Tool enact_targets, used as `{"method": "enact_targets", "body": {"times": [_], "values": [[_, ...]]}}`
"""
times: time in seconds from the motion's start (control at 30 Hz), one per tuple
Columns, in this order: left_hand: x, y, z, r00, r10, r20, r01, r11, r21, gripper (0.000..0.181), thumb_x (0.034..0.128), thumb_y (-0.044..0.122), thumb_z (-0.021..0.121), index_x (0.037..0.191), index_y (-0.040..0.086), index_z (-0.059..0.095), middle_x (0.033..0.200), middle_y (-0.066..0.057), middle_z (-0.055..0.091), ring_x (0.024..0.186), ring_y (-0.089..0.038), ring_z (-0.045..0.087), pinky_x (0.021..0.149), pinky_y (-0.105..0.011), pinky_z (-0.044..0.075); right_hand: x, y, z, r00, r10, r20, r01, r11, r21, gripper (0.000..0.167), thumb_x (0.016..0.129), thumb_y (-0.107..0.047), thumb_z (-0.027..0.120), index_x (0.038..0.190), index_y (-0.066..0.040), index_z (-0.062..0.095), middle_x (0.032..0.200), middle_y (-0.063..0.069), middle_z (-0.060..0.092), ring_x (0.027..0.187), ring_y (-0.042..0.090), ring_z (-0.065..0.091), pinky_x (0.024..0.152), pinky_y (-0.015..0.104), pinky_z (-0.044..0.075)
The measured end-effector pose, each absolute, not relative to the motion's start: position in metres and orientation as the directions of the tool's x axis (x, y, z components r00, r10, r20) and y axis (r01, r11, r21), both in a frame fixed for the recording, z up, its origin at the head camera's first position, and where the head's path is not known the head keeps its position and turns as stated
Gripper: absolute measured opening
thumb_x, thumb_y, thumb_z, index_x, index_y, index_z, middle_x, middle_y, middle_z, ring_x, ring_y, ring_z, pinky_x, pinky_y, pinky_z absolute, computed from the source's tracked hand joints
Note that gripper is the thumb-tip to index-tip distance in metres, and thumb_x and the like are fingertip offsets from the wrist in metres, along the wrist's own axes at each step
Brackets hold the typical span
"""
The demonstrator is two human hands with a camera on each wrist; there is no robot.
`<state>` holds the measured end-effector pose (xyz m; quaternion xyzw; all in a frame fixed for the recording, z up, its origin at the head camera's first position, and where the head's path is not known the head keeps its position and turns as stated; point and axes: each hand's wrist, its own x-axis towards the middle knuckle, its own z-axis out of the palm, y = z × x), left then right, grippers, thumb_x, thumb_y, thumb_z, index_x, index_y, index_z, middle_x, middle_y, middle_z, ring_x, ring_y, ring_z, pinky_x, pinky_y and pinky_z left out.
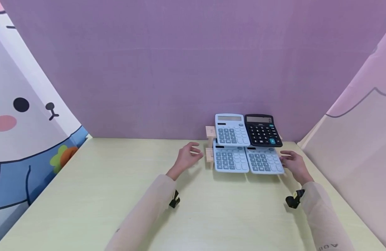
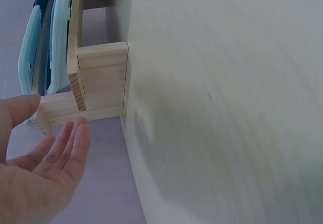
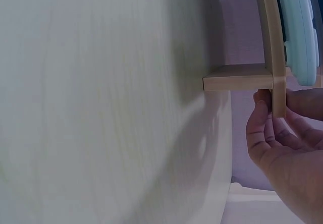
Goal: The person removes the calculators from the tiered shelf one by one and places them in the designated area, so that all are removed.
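A two-tier wooden rack (image 1: 210, 132) carries calculators. On its upper tier lie a light blue calculator (image 1: 232, 136) and a black calculator (image 1: 263, 132). Two more light blue ones, a left calculator (image 1: 230, 160) and a right calculator (image 1: 264, 161), lean on the lower tier. Beside the rack's left end is my left hand (image 1: 187, 158), thumb and fingers apart and nothing held; the left wrist view shows the rack's wooden leg (image 2: 103, 75) past the fingertips. My right hand (image 3: 287, 148) pinches the end of a shelf board (image 3: 277, 100) between thumb and fingers.
The rack stands on a pale wooden table (image 1: 102, 195), close to a purple backdrop (image 1: 168, 69). A cartoon-printed panel (image 1: 30, 139) borders the left side, and a pale pink panel (image 1: 353, 157) the right. Each wrist wears a small black camera.
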<state>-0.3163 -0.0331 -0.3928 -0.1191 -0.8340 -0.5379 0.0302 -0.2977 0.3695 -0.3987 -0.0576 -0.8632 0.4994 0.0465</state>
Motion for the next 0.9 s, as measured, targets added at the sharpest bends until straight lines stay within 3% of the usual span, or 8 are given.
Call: {"method": "enact_targets", "body": {"times": [0.13, 0.43, 0.67, 0.9], "values": [[-0.32, -0.027, -0.395, -0.978, 0.163, 0.132, 0.189, 0.407, 0.894, 0.043, 0.083, 0.016, 0.065, 0.122, 0.003, 0.051, 0.103, -0.016, 0.066, 0.092, -0.027, 0.065, 0.075, -0.03, 0.057, -0.297, 0.369, -0.399, -0.989, 0.145, 0.024, 0.052, 0.5, -0.864, 0.046, 0.093, -0.009, 0.042, 0.132, 0.014, 0.032, 0.111, 0.021, 0.052, 0.072, -0.009, 0.051, 0.068, 0.013, 0.053], [-0.324, -0.019, -0.401, -0.982, 0.181, 0.046, 0.118, 0.405, 0.907, 0.048, 0.0835, 0.019, 0.065, 0.124, 0.001, 0.048, 0.105, -0.015, 0.066, 0.088, -0.026, 0.065, 0.073, -0.028, 0.057, -0.299, 0.371, -0.4, -0.992, 0.128, -0.004, 0.069, 0.51, -0.857, 0.046, 0.091, -0.007, 0.039, 0.133, 0.013, 0.032, 0.121, 0.028, 0.045, 0.074, -0.007, 0.051, 0.069, 0.013, 0.053], [-0.322, -0.014, -0.403, -0.98, 0.198, -0.024, 0.059, 0.406, 0.912, 0.05, 0.0847, 0.021, 0.064, 0.127, 0.003, 0.044, 0.111, -0.017, 0.062, 0.094, -0.027, 0.063, 0.079, -0.032, 0.055, -0.299, 0.369, -0.4, -0.992, 0.129, -0.007, 0.072, 0.514, -0.855, 0.046, 0.092, -0.005, 0.04, 0.133, 0.013, 0.032, 0.118, 0.026, 0.046, 0.075, -0.006, 0.05, 0.069, 0.012, 0.053], [-0.323, -0.011, -0.405, -0.976, 0.211, -0.063, 0.018, 0.359, 0.933, 0.05, 0.0853, 0.019, 0.063, 0.128, 0.003, 0.043, 0.111, -0.018, 0.06, 0.09, -0.024, 0.064, 0.077, -0.029, 0.056, -0.298, 0.369, -0.398, -0.992, 0.124, -0.014, 0.076, 0.512, -0.856, 0.046, 0.091, -0.004, 0.039, 0.133, 0.013, 0.031, 0.116, 0.024, 0.047, 0.075, -0.006, 0.051, 0.07, 0.013, 0.053]]}}
